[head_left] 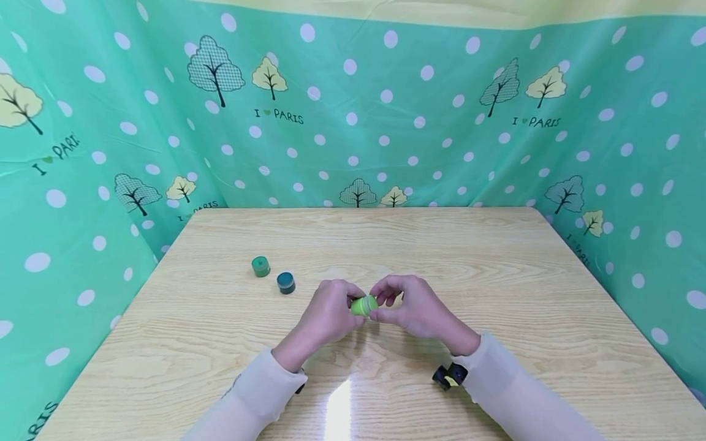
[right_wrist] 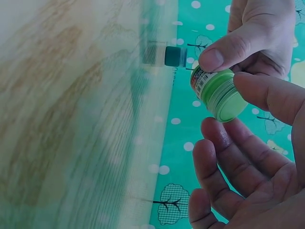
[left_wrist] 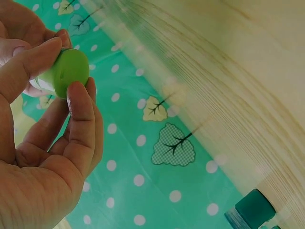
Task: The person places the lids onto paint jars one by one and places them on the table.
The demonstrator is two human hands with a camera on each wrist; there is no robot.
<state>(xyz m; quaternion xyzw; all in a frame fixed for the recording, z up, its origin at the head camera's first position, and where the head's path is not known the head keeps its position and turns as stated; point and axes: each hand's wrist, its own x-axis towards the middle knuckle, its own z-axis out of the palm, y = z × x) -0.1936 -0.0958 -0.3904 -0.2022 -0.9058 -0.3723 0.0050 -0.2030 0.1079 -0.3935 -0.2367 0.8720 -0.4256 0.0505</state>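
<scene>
A small light-green paint jar (head_left: 361,305) is tilted sideways between both hands. My left hand (head_left: 333,311) grips its body between thumb and fingers; the left wrist view shows the smooth green base (left_wrist: 74,71) facing out. Part of a printed label (right_wrist: 204,82) appears beside the left thumb in the right wrist view. The jar's clear ridged lid (right_wrist: 228,102) points towards my right hand (head_left: 415,307). The right thumb touches the lid's edge, with bent fingertips (right_wrist: 214,126) right at its other side. The right hand's other fingers spread loosely below.
Two more small jars, one green (head_left: 261,266) and one dark teal (head_left: 285,283), stand upright on the light wooden table (head_left: 469,245), left of the hands. A green dotted cloth (head_left: 353,122) hangs behind the table and along its sides.
</scene>
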